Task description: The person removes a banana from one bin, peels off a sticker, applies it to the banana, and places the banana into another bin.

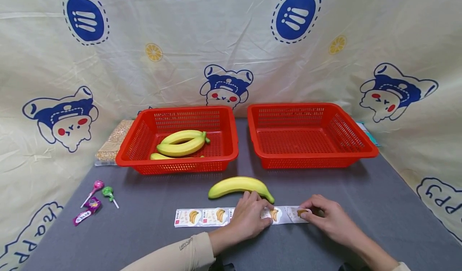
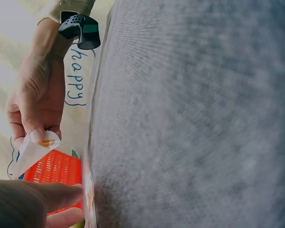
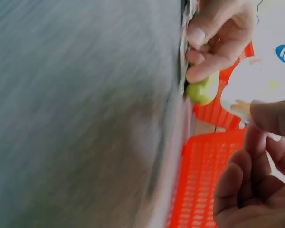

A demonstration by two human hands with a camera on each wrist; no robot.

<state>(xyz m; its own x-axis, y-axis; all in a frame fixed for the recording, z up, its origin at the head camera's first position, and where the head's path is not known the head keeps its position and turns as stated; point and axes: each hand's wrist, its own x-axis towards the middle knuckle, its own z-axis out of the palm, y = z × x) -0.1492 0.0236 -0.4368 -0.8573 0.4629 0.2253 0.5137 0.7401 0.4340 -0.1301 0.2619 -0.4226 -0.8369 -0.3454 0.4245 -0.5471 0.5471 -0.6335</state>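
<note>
Plainly, the banana-printed label strip (image 1: 189, 217) was pressed against the counter (image 1: 151, 239) by the left hand (image 1: 249, 217), its grip spread over it. A label (image 2: 33, 154) was pinched between thumb and forefinger of the right hand (image 1: 326, 219); its raised curl was revealed by the left wrist view but mostly hidden from the head. One banana (image 1: 238, 186) was laid just beyond the strip. Only from the head were bananas inside the left red basket (image 1: 180, 166) and a green lollipop (image 1: 108, 191) shown.

"happy" (image 2: 76, 78) stands in blue on the pale cloth (image 1: 231, 34); the sleeve (image 1: 202, 253) bears unreadable lettering (image 1: 185, 243).
</note>
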